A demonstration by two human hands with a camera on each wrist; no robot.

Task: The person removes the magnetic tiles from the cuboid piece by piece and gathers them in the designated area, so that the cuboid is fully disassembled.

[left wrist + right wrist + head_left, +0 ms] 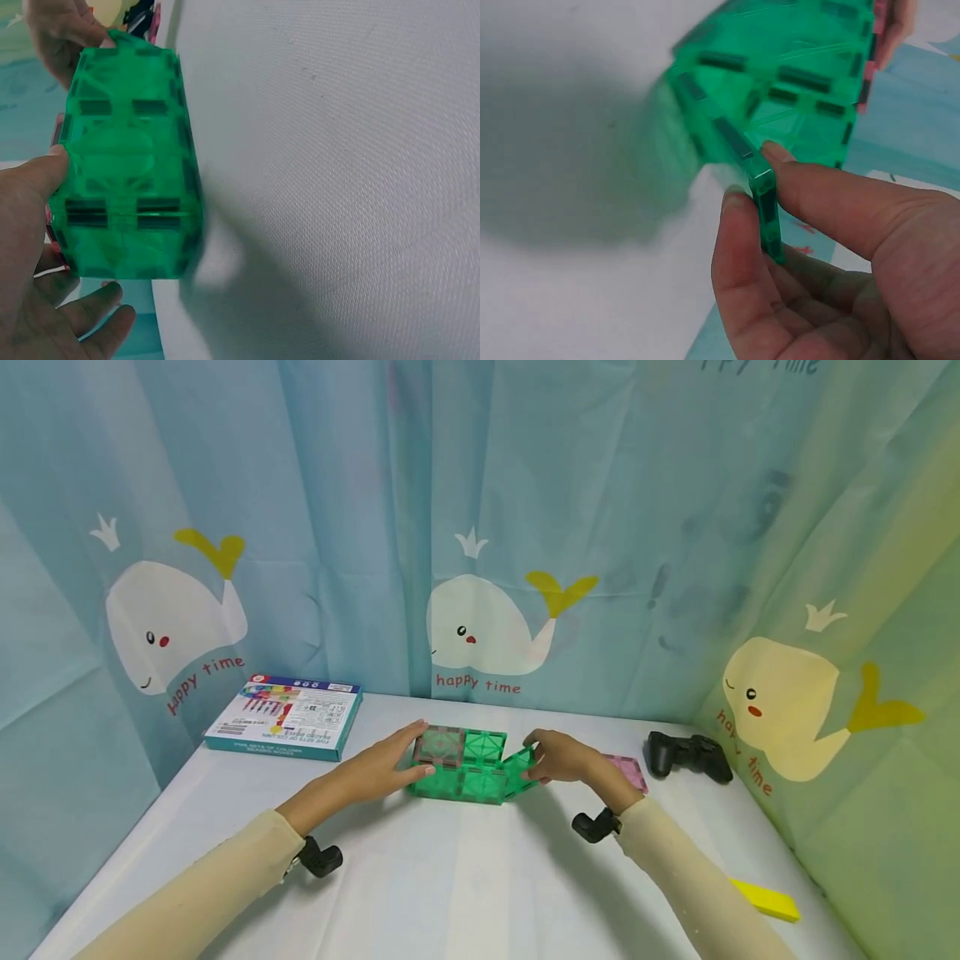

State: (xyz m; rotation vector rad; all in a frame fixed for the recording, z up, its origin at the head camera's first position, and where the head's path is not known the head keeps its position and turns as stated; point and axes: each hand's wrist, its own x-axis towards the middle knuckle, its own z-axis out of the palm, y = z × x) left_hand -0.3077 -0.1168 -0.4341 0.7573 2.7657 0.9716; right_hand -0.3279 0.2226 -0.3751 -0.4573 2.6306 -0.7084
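A box-like structure of translucent green magnetic tiles (459,785) stands on the white table, with a reddish tile (438,745) lying over the left of its top. My left hand (378,768) holds its left end, thumb on the near top edge and fingers reaching to the far side. In the left wrist view, some fingers of that hand extend past the end. At the right end, my right hand (564,756) pinches a green magnetic tile (765,214) between thumb and fingers. This tile stands angled outward, one edge meeting the structure's near corner, and a gap shows behind it.
A flat teal box (281,718) with printed pictures lies at the back left. Behind my right wrist is a pink tile (628,771), with a black game controller (688,755) farther right. A yellow block (768,900) lies near the right edge. A whale-printed curtain (360,527) borders the table.
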